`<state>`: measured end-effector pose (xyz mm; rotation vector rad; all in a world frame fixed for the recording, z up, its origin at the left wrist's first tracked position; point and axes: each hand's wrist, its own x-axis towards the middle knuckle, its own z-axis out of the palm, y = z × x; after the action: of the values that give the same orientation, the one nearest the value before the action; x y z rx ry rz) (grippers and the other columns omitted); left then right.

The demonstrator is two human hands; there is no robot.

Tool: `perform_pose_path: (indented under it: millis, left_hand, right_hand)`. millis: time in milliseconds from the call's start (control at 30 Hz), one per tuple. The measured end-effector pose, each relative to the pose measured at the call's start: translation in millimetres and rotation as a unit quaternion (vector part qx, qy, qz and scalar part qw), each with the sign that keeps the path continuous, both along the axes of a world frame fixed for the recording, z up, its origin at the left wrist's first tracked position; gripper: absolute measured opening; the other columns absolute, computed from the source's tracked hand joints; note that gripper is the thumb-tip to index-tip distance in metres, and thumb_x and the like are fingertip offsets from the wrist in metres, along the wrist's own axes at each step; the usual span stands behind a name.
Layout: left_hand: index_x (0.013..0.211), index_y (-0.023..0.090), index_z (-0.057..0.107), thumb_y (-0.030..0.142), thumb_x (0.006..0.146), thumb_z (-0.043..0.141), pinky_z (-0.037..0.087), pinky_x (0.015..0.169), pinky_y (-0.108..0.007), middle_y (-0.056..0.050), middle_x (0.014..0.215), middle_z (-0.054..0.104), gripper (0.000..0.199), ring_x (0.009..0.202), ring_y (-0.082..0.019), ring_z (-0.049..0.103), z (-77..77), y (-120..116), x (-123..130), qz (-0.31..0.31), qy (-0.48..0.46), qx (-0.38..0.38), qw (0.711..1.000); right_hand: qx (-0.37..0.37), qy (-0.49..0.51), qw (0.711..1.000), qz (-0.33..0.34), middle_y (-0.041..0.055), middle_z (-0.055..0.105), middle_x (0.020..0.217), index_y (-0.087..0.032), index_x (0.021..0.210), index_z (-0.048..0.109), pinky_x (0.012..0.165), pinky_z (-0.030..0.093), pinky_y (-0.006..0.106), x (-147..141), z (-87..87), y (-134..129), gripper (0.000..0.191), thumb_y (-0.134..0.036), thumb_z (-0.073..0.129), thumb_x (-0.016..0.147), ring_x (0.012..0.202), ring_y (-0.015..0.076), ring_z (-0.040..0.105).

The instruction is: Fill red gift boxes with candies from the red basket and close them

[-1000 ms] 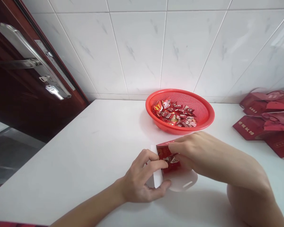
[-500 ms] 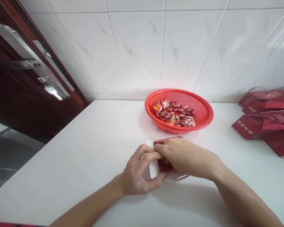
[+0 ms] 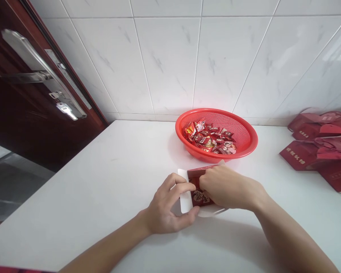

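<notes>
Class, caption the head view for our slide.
Left hand holds an open red box while the right hand reaches inside, near a red basket of wrapped sweets.

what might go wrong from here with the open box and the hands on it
The white end flap might crease, since the left hand is bent around that end of the box.

The wrapped packet inside could get squashed or snagged, as the right hand reaches into the same small opening.

The red basket sits close behind, so a careless lift of the right hand may bump its rim.
</notes>
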<state>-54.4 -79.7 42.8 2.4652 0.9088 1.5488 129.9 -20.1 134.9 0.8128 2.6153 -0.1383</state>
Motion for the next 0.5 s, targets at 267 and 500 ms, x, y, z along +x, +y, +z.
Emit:
perform_pose_path:
  millis: [267, 500]
  left_hand:
    - [0.116, 0.015, 0.058, 0.015, 0.085, 0.068, 0.054, 0.068, -0.027, -0.005, 0.093, 0.054, 0.033, 0.080, -0.016, 0.056, -1.1, -0.5, -1.1, 0.003, 0.001, -0.006, 1.000]
    - [0.116, 0.016, 0.057, 0.015, 0.085, 0.068, 0.053, 0.066, -0.027, -0.005, 0.092, 0.054, 0.033, 0.078, -0.016, 0.056, -0.9, 1.4, -3.5, 0.010, 0.001, -0.016, 1.000]
  right_hand:
    - [-0.021, 0.048, 0.998, -0.039, -0.0037, 0.044, 0.059, -0.019, 0.066, 0.048, 0.051, 0.017, 0.030, 4.0, 4.7, -1.6, 0.022, -0.004, 0.052, 0.082, 0.049, 0.0104, 0.022]
    - [-0.050, 0.048, 0.998, 0.009, 0.0000, 0.055, 0.065, -0.017, 0.058, 0.044, 0.055, 0.021, 0.030, -4.5, 0.4, -2.7, 0.031, -0.011, 0.055, 0.086, 0.056, 0.0109, 0.033]
